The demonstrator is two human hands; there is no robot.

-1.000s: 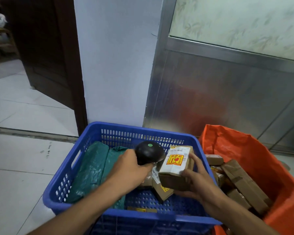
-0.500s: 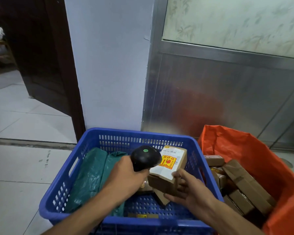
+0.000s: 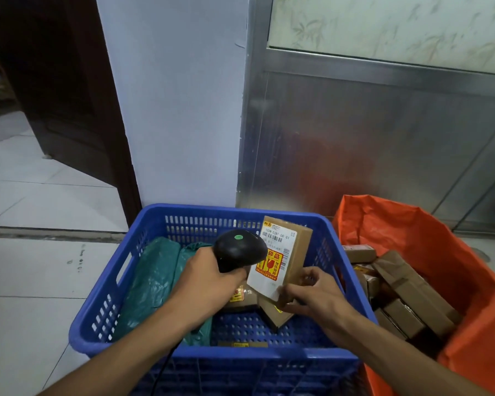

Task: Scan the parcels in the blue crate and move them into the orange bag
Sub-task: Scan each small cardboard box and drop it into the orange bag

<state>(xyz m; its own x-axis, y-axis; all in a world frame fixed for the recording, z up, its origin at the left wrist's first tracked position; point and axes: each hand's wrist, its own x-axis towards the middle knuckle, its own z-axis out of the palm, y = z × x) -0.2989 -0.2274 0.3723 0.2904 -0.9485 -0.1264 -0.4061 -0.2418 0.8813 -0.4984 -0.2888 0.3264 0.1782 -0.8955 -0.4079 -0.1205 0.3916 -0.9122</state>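
A blue crate (image 3: 103,298) stands on the floor in front of me. Inside it, my right hand (image 3: 312,295) holds a brown cardboard parcel (image 3: 297,252) upright by its lower end, its white label and red-yellow sticker facing me. My left hand (image 3: 203,281) grips a black barcode scanner (image 3: 237,250) with a green dot, its head just left of the label and overlapping it. Green plastic-wrapped parcels (image 3: 152,284) lie in the crate's left half. More brown boxes (image 3: 275,312) lie under the held parcel. The orange bag (image 3: 429,241) stands right of the crate with several brown boxes inside.
A white wall pillar (image 3: 177,110) and a metal panel (image 3: 369,144) rise just behind the crate and bag. A dark wooden door (image 3: 69,95) is open at the left over white floor tiles (image 3: 26,281). The scanner's cable (image 3: 160,370) hangs over the crate's front rim.
My right hand has tipped the parcel up from a slanted hold to upright, label facing me. The scanner stays beside the label. The camera has dropped slightly lower.
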